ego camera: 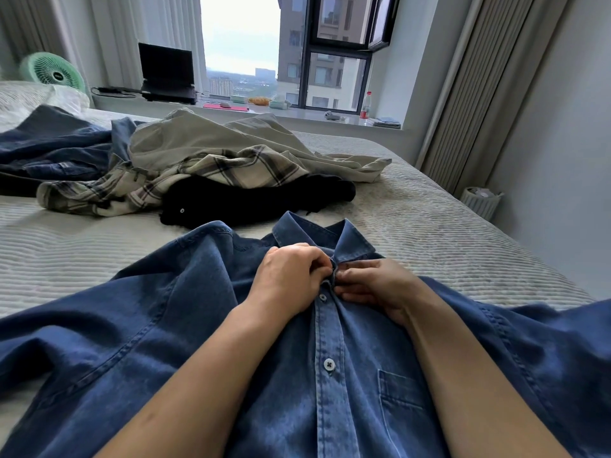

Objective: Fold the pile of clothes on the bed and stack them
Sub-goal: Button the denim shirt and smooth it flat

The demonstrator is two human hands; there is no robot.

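A denim shirt (pixel 330 375) lies face up, spread on the bed (pixel 446 246), nearest the viewer; the left hand (pixel 291 276) and right hand (pixel 373 285) pinch its placket just below the collar, apparently fastening the top button. Beyond lies a tangled pile (pixel 211 166) of plaid, black, beige and dark blue clothes, none folded, no stack visible, so the task looks barely begun.

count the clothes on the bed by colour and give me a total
Blue denim: 2, the shirt under both hands and a crumpled one
Beige: 1
Plaid: 1
Black: 1
Total: 5
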